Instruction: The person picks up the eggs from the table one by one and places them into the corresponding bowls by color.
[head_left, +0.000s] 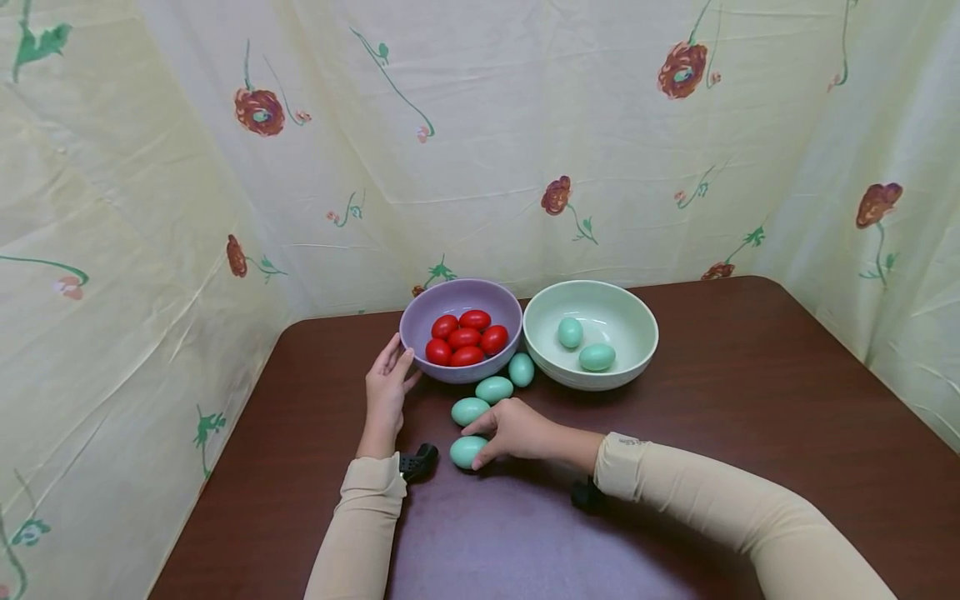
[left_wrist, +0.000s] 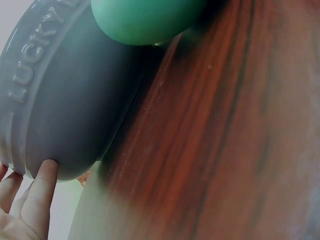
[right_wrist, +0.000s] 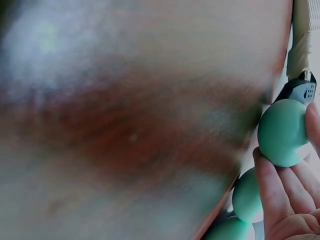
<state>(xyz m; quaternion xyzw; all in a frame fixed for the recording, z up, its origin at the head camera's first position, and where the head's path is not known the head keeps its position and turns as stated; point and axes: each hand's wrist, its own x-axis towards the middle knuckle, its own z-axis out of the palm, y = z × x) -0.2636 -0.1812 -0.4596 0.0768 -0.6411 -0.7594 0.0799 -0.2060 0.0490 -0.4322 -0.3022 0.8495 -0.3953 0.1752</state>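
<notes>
My right hand (head_left: pixel 521 431) pinches a mint-green egg (head_left: pixel 467 452), the nearest of a row on the table; in the right wrist view, thumb and fingertips lie on either side of this egg (right_wrist: pixel 283 132). Beyond it, three more green eggs (head_left: pixel 494 390) run up to the gap between two bowls. My left hand (head_left: pixel 386 392) rests against the left side of the purple bowl (head_left: pixel 420 321), which holds several red eggs (head_left: pixel 465 338). Its straight fingers touch the outer wall (left_wrist: pixel 80 100) in the left wrist view. The pale green bowl (head_left: pixel 637 337) contains two green eggs (head_left: pixel 597 357).
Both bowls stand side by side near the back edge of the dark brown table (head_left: pixel 750 400). A cream cloth with flowers (head_left: pixel 480 108) hangs behind and along the sides. Each wrist carries a small black camera (head_left: pixel 420 462).
</notes>
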